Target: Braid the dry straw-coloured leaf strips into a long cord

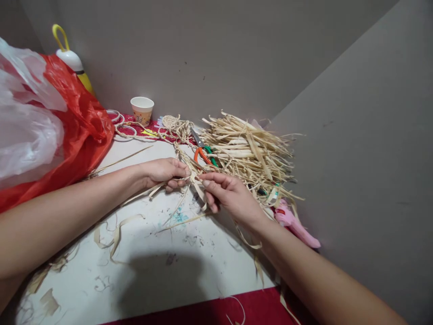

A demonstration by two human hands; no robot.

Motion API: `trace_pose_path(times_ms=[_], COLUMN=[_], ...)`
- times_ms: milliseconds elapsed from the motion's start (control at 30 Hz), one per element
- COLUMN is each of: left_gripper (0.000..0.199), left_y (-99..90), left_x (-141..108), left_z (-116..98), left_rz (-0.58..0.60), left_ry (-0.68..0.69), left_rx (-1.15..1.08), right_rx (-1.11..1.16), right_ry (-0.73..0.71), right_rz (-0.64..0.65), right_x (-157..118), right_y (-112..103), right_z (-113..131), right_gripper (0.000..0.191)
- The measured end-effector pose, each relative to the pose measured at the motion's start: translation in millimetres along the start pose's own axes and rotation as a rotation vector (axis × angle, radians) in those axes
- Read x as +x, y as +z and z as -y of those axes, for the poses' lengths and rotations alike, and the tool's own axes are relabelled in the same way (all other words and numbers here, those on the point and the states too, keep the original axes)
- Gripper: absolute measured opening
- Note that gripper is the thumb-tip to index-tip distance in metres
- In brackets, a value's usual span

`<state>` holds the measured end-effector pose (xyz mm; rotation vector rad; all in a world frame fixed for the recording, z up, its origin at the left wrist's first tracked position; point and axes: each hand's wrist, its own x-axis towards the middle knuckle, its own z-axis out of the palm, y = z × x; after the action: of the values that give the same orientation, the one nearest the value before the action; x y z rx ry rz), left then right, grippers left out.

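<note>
Pale dried straw strips (192, 175) meet between my two hands over the white tabletop. My left hand (165, 174) is closed, its thumb and fingers pinching the strips from the left. From the right, my right hand (225, 192) pinches them between thumb and fingertips, with one loose end hanging below. A braided straw cord runs from the back toward my fingers. Just behind the hands lie scissors (203, 153) with orange and green handles. To their right is a large heap of dried straw (246, 149).
A paper cup (142, 110) and a coiled straw piece (172, 122) stand at the back on red cloth. Red and white plastic bags (81, 117) fill the left, before a yellow-and-white bottle (70, 61). A pink glue gun (296, 223) lies right. Straw scraps (117, 234) litter the tabletop (152, 280).
</note>
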<state>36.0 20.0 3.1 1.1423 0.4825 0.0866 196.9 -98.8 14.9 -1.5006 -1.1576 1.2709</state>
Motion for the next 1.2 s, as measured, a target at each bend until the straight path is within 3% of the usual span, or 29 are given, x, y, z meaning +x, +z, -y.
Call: trace_pose_path(times_ms=[200,700,933,1100,1200], left_gripper=[0.02,0.021,0.018,0.019,0.019], left_y=[1.5,5.2,3.6,4.3,5.2], left_x=[0.7,1.1,2.9,2.8,2.3], left_z=[-1.1,0.0,1.5,0.5,-0.2], left_rz=[-0.013,-0.057,-0.069,-0.075,-0.071], left_ry=[-0.014,0.031,0.068,0.059,0.057], left_rx=[-0.015,-0.003,0.039,0.02,0.01], right_rx=[0.037,0.028,-0.154,-0.231,-0.296], right_ry=[0.0,-0.02,-0.056,0.053,0.046], right_rz=[-0.071,-0.141,-0.066,-0.016,-0.037], right_x=[-7.1,8.4,13.6,16.4,17.3], right_y=[0.2,10.8,12.3,12.1,11.1], right_z=[1.9,-5.8,-4.0,3.1,6.4], right_gripper=[0.028,0.028,0.037,0.033,0.023])
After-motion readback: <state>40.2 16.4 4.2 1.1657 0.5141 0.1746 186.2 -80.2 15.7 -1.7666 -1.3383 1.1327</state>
